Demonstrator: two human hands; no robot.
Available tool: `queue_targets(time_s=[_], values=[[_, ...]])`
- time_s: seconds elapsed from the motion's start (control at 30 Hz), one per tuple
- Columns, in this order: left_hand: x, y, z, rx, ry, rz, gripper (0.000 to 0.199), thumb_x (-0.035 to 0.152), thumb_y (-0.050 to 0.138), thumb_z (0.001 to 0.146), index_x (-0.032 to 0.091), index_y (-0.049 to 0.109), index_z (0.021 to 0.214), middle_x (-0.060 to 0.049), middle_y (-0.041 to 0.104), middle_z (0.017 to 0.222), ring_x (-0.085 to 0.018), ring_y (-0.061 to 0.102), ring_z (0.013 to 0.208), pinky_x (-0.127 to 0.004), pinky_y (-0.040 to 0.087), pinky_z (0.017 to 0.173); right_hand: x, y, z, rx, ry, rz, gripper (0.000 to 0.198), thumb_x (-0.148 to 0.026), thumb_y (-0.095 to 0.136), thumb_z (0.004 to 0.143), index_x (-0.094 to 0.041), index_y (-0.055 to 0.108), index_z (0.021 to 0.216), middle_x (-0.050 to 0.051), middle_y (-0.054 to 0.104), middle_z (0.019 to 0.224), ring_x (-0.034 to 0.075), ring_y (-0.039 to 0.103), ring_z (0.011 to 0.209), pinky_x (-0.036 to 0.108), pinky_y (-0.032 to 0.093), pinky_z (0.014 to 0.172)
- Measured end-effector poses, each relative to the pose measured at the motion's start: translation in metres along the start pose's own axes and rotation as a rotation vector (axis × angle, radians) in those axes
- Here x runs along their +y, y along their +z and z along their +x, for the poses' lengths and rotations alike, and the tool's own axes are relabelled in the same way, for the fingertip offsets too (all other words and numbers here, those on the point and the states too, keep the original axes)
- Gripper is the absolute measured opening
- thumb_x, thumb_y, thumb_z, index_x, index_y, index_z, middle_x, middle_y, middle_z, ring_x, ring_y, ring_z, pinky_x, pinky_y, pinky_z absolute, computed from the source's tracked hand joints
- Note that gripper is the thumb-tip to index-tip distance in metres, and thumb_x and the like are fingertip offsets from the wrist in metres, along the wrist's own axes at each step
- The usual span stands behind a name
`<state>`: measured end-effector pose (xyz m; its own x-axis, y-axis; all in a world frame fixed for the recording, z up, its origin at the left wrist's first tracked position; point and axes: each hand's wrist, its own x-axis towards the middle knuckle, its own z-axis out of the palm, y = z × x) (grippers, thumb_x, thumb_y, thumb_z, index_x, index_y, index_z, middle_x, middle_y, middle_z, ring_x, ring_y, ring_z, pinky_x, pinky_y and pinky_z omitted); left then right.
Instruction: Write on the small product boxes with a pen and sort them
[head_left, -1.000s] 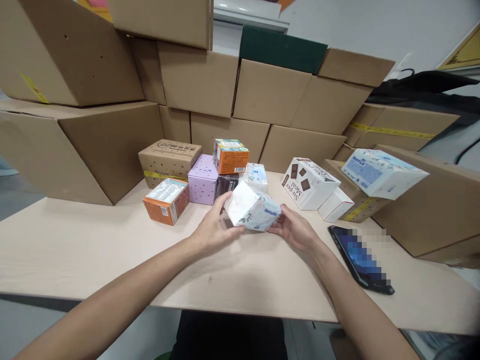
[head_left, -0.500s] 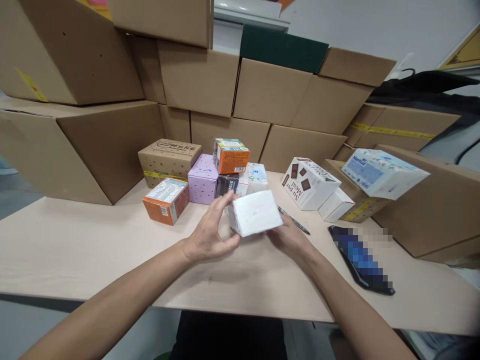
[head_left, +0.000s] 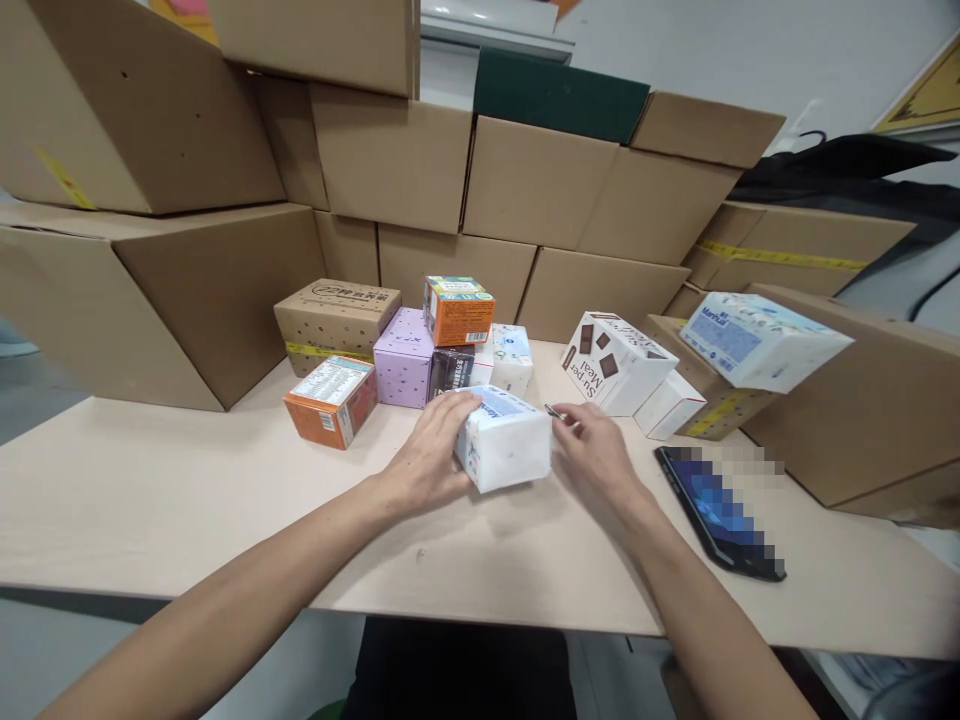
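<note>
"Head view: where's the Manhua tissue pack?"

"Between the hands, over the tabletop; I can't tell whether it touches down. Its white end faces the person, so its long axis seems to run away from them."

"Which hand is nearer?"

"Left hand: it's wrapped around the pack's left side. Right hand is just beside the right edge, fingers pinched on a slim dark pen-like object. I can't tell if it touches the pack."

"And beyond?"

"A dark box just behind."
</note>
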<state>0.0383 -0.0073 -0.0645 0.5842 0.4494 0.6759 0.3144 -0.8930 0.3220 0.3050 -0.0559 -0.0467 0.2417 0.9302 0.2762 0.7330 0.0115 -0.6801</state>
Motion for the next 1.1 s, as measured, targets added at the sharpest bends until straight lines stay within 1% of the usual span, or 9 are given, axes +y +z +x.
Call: queue_targets(time_s=[0.07, 0.17, 0.3, 0.43, 0.53, 0.63, 0.73, 0.87, 1.1], values=[[-0.001, -0.002, 0.001, 0.016, 0.014, -0.031, 0.088, 0.035, 0.076, 0.076, 0.023, 0.026, 0.148, -0.018, 0.046, 0.144, -0.035, 0.042, 0.137, -0.056, 0.036, 0.114, 0.007, -0.016, 0.004, 0.065, 0.099, -0.343, 0.05, -0.043, 0.051, 0.089, -0.016, 0.064, 0.129, 0.017, 0.058, 0.119, 0.028, 0.061, 0.096, 0.04, 0.046, 0.09], [-0.003, -0.003, 0.002, 0.02, 0.032, -0.028, 0.086, 0.036, 0.077, 0.076, 0.024, 0.028, 0.146, -0.018, 0.047, 0.143, -0.034, 0.044, 0.136, -0.057, 0.036, 0.114, 0.012, -0.026, 0.006, -0.092, 0.241, -0.645, 0.045, -0.037, 0.05, 0.089, -0.011, 0.066, 0.122, 0.02, 0.055, 0.119, 0.029, 0.063, 0.098, 0.037, 0.046, 0.083], [-0.003, -0.003, 0.0, 0.031, 0.031, -0.01, 0.086, 0.036, 0.078, 0.076, 0.024, 0.03, 0.146, -0.018, 0.048, 0.142, -0.035, 0.044, 0.136, -0.057, 0.038, 0.112, 0.011, -0.018, 0.006, -0.166, 0.254, -0.671, 0.026, -0.022, 0.05, 0.087, -0.01, 0.072, 0.091, 0.021, 0.06, 0.111, 0.028, 0.066, 0.094, 0.035, 0.044, 0.079], [-0.003, -0.004, 0.0, 0.022, 0.024, -0.013, 0.085, 0.034, 0.077, 0.076, 0.024, 0.03, 0.146, -0.017, 0.048, 0.142, -0.035, 0.044, 0.135, -0.057, 0.038, 0.112, 0.007, -0.016, 0.008, -0.092, 0.227, -0.636, 0.022, -0.02, 0.049, 0.087, -0.011, 0.068, 0.09, 0.02, 0.067, 0.098, 0.029, 0.067, 0.091, 0.036, 0.045, 0.077], [-0.004, -0.004, 0.0, 0.021, 0.026, -0.027, 0.085, 0.032, 0.077, 0.075, 0.023, 0.03, 0.146, -0.017, 0.048, 0.143, -0.034, 0.044, 0.136, -0.057, 0.037, 0.112, 0.0, -0.025, 0.008, 0.113, 0.188, -0.374, 0.019, -0.03, 0.049, 0.089, -0.016, 0.06, 0.096, 0.011, 0.069, 0.081, 0.022, 0.067, 0.076, 0.032, 0.048, 0.068], [-0.006, -0.002, 0.0, 0.032, 0.016, -0.039, 0.086, 0.03, 0.077, 0.074, 0.022, 0.031, 0.146, -0.017, 0.047, 0.143, -0.034, 0.044, 0.136, -0.057, 0.036, 0.113, -0.014, -0.032, 0.001, 0.371, 0.067, 0.419, 0.016, -0.036, 0.056, 0.083, -0.023, 0.048, 0.087, -0.001, 0.064, 0.064, 0.016, 0.059, 0.051, 0.027, 0.045, 0.049], [-0.005, 0.0, 0.001, 0.033, -0.01, -0.037, 0.087, 0.032, 0.078, 0.073, 0.022, 0.031, 0.146, -0.017, 0.047, 0.143, -0.035, 0.044, 0.135, -0.057, 0.036, 0.113, -0.033, -0.033, -0.013, 0.33, -0.132, 0.981, 0.014, -0.036, 0.057, 0.081, -0.025, 0.05, 0.085, -0.003, 0.066, 0.061, 0.015, 0.058, 0.048, 0.025, 0.044, 0.043], [0.0, -0.001, 0.003, 0.023, -0.045, -0.028, 0.086, 0.031, 0.077, 0.074, 0.023, 0.03, 0.146, -0.016, 0.048, 0.142, -0.034, 0.045, 0.134, -0.054, 0.039, 0.111, -0.051, -0.019, -0.032, 0.146, -0.308, 1.071, 0.019, -0.036, 0.058, 0.086, -0.022, 0.067, 0.096, 0.004, 0.075, 0.082, 0.017, 0.068, 0.065, 0.031, 0.056, 0.057], [0.007, -0.001, 0.006, 0.027, -0.089, -0.04, 0.086, 0.03, 0.077, 0.074, 0.022, 0.031, 0.145, -0.016, 0.047, 0.141, -0.034, 0.046, 0.132, -0.052, 0.039, 0.111, -0.057, 0.014, -0.052, 0.083, -0.336, 0.772, 0.012, -0.024, 0.068, 0.087, -0.023, 0.067, 0.099, 0.001, 0.075, 0.081, 0.014, 0.069, 0.067, 0.027, 0.057, 0.063]])
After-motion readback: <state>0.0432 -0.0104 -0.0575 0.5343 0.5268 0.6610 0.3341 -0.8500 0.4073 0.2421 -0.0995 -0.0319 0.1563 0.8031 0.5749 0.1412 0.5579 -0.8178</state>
